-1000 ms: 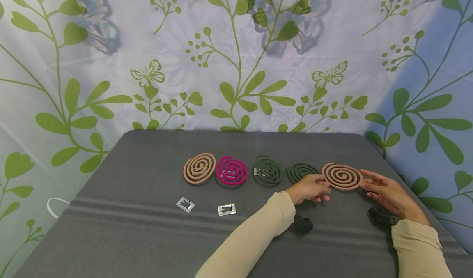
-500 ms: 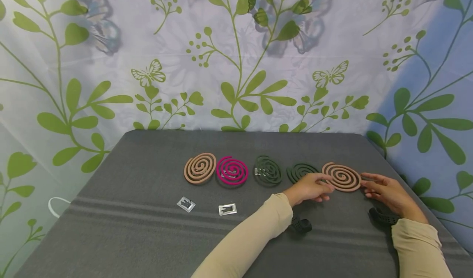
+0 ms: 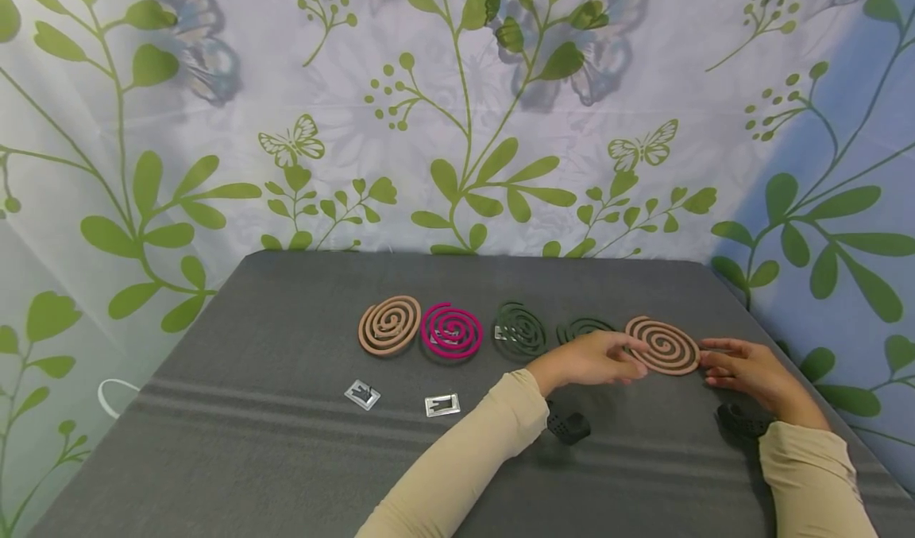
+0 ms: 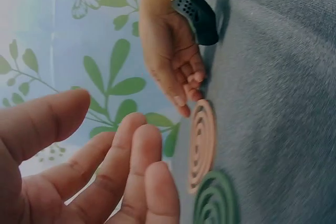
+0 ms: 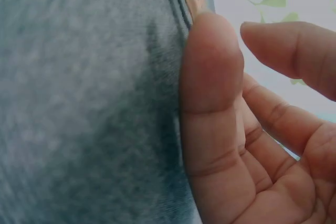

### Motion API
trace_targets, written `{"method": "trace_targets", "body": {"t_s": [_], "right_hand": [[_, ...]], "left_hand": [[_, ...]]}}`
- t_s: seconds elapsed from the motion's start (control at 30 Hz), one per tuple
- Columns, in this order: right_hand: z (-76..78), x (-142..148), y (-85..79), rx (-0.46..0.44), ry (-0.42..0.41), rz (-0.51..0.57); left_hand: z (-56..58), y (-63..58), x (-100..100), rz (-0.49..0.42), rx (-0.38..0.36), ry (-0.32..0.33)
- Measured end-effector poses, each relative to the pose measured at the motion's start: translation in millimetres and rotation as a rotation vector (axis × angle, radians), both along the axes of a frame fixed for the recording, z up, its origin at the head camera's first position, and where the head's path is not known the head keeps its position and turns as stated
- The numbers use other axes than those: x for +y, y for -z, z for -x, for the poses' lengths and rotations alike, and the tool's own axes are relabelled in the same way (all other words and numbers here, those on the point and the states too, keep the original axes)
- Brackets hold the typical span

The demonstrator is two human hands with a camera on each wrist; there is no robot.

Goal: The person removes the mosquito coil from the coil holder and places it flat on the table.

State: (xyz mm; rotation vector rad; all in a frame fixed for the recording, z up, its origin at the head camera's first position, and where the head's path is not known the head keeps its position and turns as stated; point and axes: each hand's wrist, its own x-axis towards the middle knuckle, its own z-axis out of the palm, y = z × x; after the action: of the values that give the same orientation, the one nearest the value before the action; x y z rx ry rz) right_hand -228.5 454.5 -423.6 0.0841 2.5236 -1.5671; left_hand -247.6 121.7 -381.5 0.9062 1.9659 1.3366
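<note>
On the table's right side a tan mosquito coil (image 3: pixel 662 346) lies flat. My right hand (image 3: pixel 754 375) is at its right edge, fingers loosely bent; in the right wrist view its thumb and finger (image 5: pixel 289 51) stand apart, the thumb tip against or just in front of the coil's rim. My left hand (image 3: pixel 589 359) hovers at the coil's left side with relaxed fingers and nothing in them; in the left wrist view the fingers (image 4: pixel 144 156) are clear of the coil. Behind the left hand, a dark green mosquito coil (image 3: pixel 584 327) is partly hidden.
Further left in the row are another dark green coil (image 3: pixel 520 330), a pink coil (image 3: pixel 452 330) and a tan coil (image 3: pixel 389 326), each over a metal stand. Two bare metal coil stands (image 3: pixel 363 395) lie in front. A patterned curtain (image 3: pixel 457 109) hangs behind the table.
The right tan coil has tilted slightly, its right edge lowered toward me, and the right hand's hold has loosened. My left hand has drawn a little to the left.
</note>
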Motion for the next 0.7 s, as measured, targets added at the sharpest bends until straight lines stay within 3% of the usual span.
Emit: {"method": "trace_targets", "body": {"t_s": [0.17,0.33,0.7], "right_hand": [[2.6,-3,-4.9,0.016,0.006,-0.058],[2.8,-11,-12.3,0.048,-0.034,-0.158],[2.7,-30,-28.2,0.080,-0.126,-0.196]], "left_hand": [[-0.4,-11.5,-13,0.044,0.127,0.060],[-1.9,-23.1,-28,0.056,0.172,0.088],[-9.9,-41.7,-59,0.038,0.278,0.056]]}}
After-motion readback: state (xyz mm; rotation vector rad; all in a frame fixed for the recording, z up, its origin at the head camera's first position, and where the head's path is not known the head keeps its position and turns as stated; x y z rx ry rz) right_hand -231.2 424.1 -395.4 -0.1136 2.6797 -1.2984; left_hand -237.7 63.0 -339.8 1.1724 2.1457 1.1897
